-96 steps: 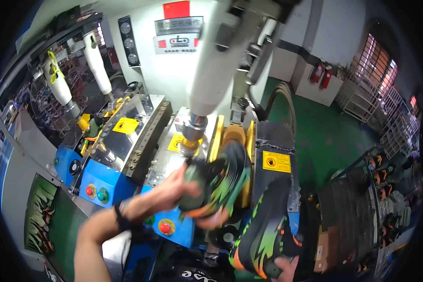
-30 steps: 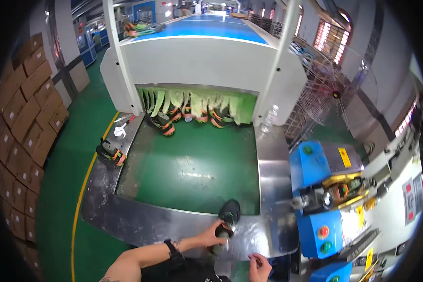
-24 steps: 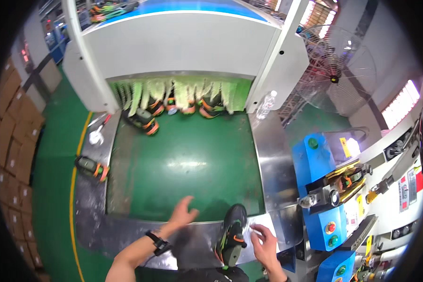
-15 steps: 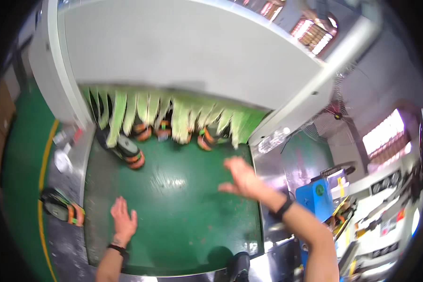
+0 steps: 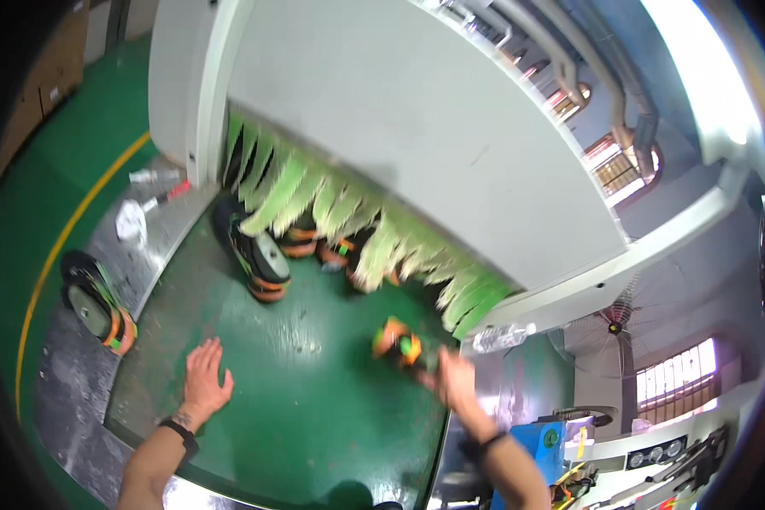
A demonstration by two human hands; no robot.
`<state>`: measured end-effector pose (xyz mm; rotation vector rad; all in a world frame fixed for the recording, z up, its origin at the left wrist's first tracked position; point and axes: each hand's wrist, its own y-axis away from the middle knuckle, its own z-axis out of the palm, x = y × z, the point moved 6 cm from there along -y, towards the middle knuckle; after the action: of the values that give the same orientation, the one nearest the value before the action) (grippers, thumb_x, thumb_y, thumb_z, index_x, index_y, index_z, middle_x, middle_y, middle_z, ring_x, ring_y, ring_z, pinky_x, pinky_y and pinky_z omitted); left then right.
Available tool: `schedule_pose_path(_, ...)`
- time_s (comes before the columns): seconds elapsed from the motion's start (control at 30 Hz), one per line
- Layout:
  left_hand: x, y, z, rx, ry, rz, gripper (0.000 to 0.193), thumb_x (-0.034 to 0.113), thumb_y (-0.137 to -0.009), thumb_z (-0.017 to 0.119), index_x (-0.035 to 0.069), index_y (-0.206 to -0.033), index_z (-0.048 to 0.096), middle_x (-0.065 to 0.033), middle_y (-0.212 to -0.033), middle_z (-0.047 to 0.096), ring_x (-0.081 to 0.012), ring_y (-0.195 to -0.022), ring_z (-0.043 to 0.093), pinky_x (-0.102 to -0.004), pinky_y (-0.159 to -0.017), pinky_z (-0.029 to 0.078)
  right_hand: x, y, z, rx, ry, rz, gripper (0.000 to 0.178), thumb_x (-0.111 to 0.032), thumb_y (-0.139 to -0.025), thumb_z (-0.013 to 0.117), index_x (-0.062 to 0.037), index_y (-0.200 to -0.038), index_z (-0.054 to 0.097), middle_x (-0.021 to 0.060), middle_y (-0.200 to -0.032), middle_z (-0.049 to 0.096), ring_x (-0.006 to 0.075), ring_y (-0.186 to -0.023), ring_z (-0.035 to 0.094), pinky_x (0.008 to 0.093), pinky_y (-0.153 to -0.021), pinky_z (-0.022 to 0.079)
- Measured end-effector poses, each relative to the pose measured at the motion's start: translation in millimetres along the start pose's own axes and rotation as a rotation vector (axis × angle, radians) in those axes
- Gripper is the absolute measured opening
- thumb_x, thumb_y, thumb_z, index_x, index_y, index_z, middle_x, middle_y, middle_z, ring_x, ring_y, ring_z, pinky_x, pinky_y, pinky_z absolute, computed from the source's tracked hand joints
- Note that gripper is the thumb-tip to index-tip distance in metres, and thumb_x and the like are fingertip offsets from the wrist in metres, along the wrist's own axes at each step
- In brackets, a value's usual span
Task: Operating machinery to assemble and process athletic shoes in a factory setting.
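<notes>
Two bare hands were seen, with one dark band worn at each wrist. One held shoe (image 5: 397, 342) was gripped at its greyish end by the right hand (image 5: 456, 379), its orange and green end being pointed toward the fringe (image 5: 340, 200), above the right part of the green surface (image 5: 302, 416). The left hand (image 5: 205, 384) was held open and empty, fingers extended, over the left part; whether the surface was touched by it could not be told. One lone shoe (image 5: 96, 310) was laid on the metal ledge (image 5: 75, 416), and one black shoe (image 5: 259, 253) was set at the fringe's left end. At least two further shoes (image 5: 298, 240) were half covered by the strips, so their exact number could not be counted. One bottle (image 5: 503, 338) was laid near the fringe's right end; one white bundle (image 5: 132, 221) and one red-handled tool (image 5: 172, 194) were placed on the ledge. One fan (image 5: 615, 328) was seen at the right. The held shoe and right hand were blurred by motion, and the hidden fingers could not be made out. The blue machine (image 5: 542, 450) was partly covered by the right forearm, the boxes (image 5: 47, 95) were cut off by the dark rim, and a small dark shape at the lower edge could not be identified.
</notes>
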<state>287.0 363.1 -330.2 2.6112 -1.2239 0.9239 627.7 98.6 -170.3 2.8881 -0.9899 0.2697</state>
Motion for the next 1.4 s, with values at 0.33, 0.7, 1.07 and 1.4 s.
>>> schedule_pose_path(0.33, 241, 195, -67, -1.578, 1.476, -0.946, 0.082, 0.070, -0.089, 0.039, 0.003, -0.135, 0.047, -0.0183, -0.132, 0.055, -0.0322, -0.114, 0.058, -0.0465, -0.103, 0.043, -119, 309, -264, 0.187, -0.663, -0.585, 0.036, -0.025, -0.072, 0.072, -0.0069, -0.102, 0.063, 0.0111, -0.111, 0.065, 0.0257, -0.106, 0.063, 0.0332, -0.083, 0.056)
schedule_pose_path(0.7, 378, 297, -96, -1.267, 1.447, 0.043, 0.088, 0.055, -0.078, 0.048, -0.009, -0.138, 0.037, -0.0245, -0.135, 0.049, -0.0351, -0.116, 0.055, -0.0448, -0.102, 0.043, -106, 553, -181, 0.014, -1.839, 0.608, 0.070, -0.024, -0.083, 0.074, 0.0051, -0.135, 0.039, 0.0200, -0.132, 0.050, 0.0267, -0.124, 0.048, 0.0354, -0.105, 0.037)
schedule_pose_path(1.07, 564, 435, 15, -1.152, 1.397, -0.113, 0.063, 0.016, -0.084, 0.058, -0.004, -0.139, 0.036, -0.0177, -0.129, 0.054, -0.0256, -0.114, 0.057, -0.0356, -0.097, 0.047, 6, 768, -119, 0.589, -1.932, 0.981, 0.052, -0.015, -0.080, 0.075, 0.0010, -0.123, 0.051, 0.0087, -0.115, 0.061, 0.0163, -0.107, 0.057, 0.0323, -0.095, 0.045)
schedule_pose_path(1.4, 931, 311, 240, -1.151, 0.500, 0.736, 0.084, 0.008, -0.072, 0.066, -0.005, -0.143, 0.022, -0.0230, -0.125, 0.052, -0.0265, -0.119, 0.052, -0.0353, -0.101, 0.042, 97, 785, -135, 0.859, -1.753, 1.326, 0.054, -0.016, -0.072, 0.075, 0.0003, -0.120, 0.056, 0.0105, -0.112, 0.063, 0.0220, -0.102, 0.059, 0.0376, -0.093, 0.046)
